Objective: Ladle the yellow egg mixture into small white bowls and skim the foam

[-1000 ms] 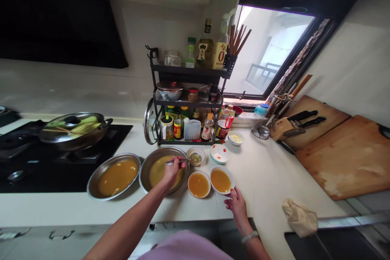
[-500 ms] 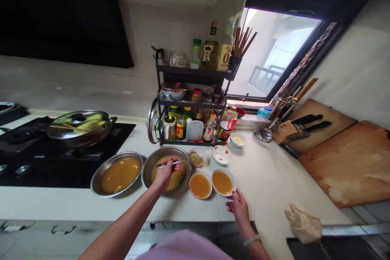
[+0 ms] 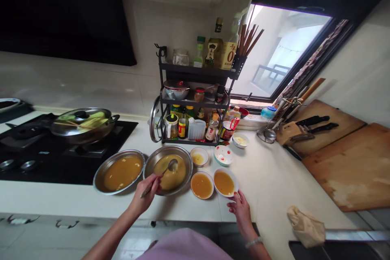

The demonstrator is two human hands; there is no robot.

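Looking down through the head camera, we see two bare hands at a white counter [image 3: 268, 174]. The left hand [image 3: 149, 189] is closed around the handle of a metal spoon [image 3: 173, 165], whose scoop end points far and right over a round metal basin [image 3: 148, 166] of yellowish-brown liquid; we cannot tell whether it touches the surface. The right hand [image 3: 242, 209] is at the near right edge of a white bowl [image 3: 235, 178] of orange-brown liquid, fingertips at the rim, other fingers loosely bent; we cannot tell how firmly it grips.

Just left of that bowl we find a second filled bowl [image 3: 202, 198], and beyond it a small dish [image 3: 206, 158] with a little yellow liquid. Farther right stand a red-spotted dish [image 3: 219, 161] and a small bowl [image 3: 235, 143] of pale pieces. Left of the round basin lies another metal basin [image 3: 100, 176], with brown liquid and pale bits.

On the black stove [image 3: 45, 166] at left sits a lidded pan [image 3: 91, 134]. Behind the dishes, a black rack [image 3: 195, 70] carries bottles and jars. At right, cutting boards [image 3: 359, 166] lean behind a knife block [image 3: 289, 132].
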